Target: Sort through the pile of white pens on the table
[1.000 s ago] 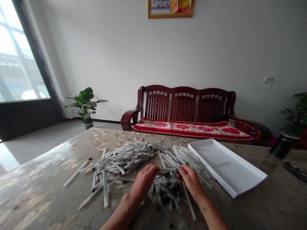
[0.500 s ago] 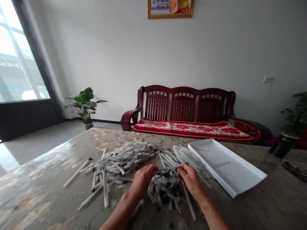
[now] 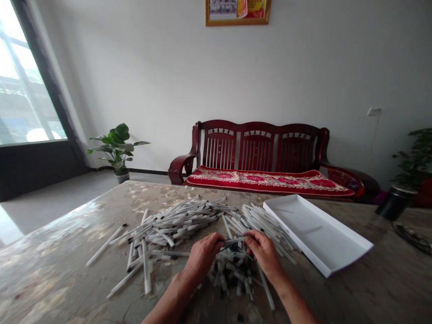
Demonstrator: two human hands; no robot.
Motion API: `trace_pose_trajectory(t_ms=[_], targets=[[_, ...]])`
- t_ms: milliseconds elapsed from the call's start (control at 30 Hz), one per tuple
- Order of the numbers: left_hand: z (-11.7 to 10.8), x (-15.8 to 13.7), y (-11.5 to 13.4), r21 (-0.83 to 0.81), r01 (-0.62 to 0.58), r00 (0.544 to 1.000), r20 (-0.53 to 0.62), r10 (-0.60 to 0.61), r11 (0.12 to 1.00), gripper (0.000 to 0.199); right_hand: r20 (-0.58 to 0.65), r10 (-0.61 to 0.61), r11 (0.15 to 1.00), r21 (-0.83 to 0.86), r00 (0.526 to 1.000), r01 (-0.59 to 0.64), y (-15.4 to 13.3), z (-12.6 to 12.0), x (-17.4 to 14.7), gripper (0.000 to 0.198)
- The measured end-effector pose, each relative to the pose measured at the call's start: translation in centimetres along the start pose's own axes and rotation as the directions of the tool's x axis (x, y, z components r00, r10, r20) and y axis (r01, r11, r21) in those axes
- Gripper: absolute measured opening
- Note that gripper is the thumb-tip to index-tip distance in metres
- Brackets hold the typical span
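Above the middle of the table, my left hand [image 3: 204, 249] and my right hand [image 3: 262, 250] face each other. Their closed fingertips pinch opposite ends of a slim, pen-like tube [image 3: 233, 240], held roughly level. Right below lies a heap of short translucent and black pieces that look like pen caps [image 3: 232, 270]. To the left spreads a big pile of long whitish pen tubes [image 3: 189, 220], many with black ends. Another pile of pale tubes [image 3: 266, 222] lies beyond my right hand. Fine detail at the fingertips is blurred.
A shallow white box lid [image 3: 320, 236] sits on the patterned table [image 3: 60, 256] at the right, with a few faint sticks or shadows inside. A dark cylinder [image 3: 395, 202] and black cable [image 3: 413, 238] are at the far right. Behind the table stands a wooden bench [image 3: 256, 148].
My right hand has shifted slightly left, closer to the left hand, and the tube between them shows shorter. The piles look the same; the view has moved a little.
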State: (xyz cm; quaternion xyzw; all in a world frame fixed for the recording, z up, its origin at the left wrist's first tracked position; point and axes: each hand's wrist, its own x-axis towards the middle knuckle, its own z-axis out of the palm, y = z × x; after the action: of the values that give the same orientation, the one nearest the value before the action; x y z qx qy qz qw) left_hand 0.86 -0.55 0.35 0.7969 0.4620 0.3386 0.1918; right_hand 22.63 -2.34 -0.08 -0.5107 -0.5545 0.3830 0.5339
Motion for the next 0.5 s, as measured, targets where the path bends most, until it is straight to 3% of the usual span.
trace_pose_trajectory(t_ms=[133,300,400,500], targets=[[-0.1,0.2,0.4,0.052,0.02,0.999,0.029,-0.022,0.998,0.024,-0.013,0.05,0.998,-0.026,0.999,-0.051,0.1,-0.3,0.3,0.042],[-0.9,0.0,-0.1,0.074,0.141,0.989,0.025,-0.143,0.987,0.028,-0.208,0.037,0.997,0.074,0.977,-0.022,-0.6,-1.8,1.0,0.043],[-1.0,-0.2,-0.6,0.014,0.109,0.993,0.047,-0.11,0.994,0.031,-0.28,0.052,0.988,0.156,0.959,-0.008,-0.9,-2.4,1.2,0.042],[-0.6,-0.2,-0.7,-0.068,0.036,0.999,0.038,-0.033,0.997,0.03,-0.252,0.083,0.981,0.192,0.964,-0.034,-1.1,-2.0,1.0,0.039]])
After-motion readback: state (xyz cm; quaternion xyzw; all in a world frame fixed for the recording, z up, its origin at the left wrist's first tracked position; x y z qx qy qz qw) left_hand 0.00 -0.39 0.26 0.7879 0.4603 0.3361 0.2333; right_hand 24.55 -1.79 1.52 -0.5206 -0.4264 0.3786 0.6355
